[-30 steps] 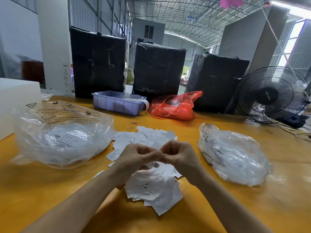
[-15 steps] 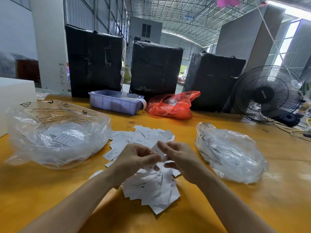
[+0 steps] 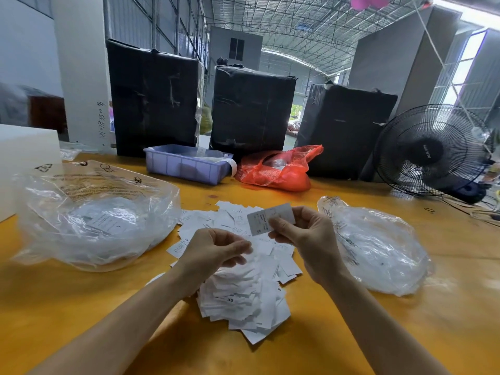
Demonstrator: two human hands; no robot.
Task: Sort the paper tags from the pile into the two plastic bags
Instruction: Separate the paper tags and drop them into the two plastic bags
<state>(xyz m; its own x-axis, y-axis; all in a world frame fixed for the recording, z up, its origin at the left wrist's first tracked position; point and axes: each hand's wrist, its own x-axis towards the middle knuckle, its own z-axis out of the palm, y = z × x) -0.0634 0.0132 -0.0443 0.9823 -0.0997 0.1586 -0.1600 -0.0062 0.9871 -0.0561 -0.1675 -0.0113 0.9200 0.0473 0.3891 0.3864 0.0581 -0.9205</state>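
Your right hand (image 3: 305, 239) pinches one paper tag (image 3: 266, 217) between thumb and fingers, held up over the far side of the pile (image 3: 243, 280). The tag is a small white rectangle, printed side toward you, with an "S" near its lower edge. Your left hand (image 3: 213, 253) hangs over the pile's middle, fingers curled in toward the thumb. Whether they hold a tag, can't tell: white paper lies right behind the fingertips.

The pile is loose white slips, flat and overlapping, spread between your forearms on the yellow-orange table (image 3: 67, 307). One slip near the front reads "XS".

Left bag (image 3: 94, 217): clear crinkled plastic, printed warning text and recycling marks, mouth gaping, white tags visible inside. It sits just beside the pile's left edge. Right bag (image 3: 378, 247): smaller, clear, glossy, crumpled into a mound, just right of your right hand.

Along the back of the table:
- lavender plastic bin (image 3: 186, 166), ribbed walls
- red-orange plastic bag (image 3: 278, 169), thin and wrinkled, just right of the bin
- three black wrapped bales (image 3: 251, 109), upright, film creased
- black wire-cage fan (image 3: 433, 150), far right, tilted, cables trailing from it
- white block (image 3: 24, 158), far left edge
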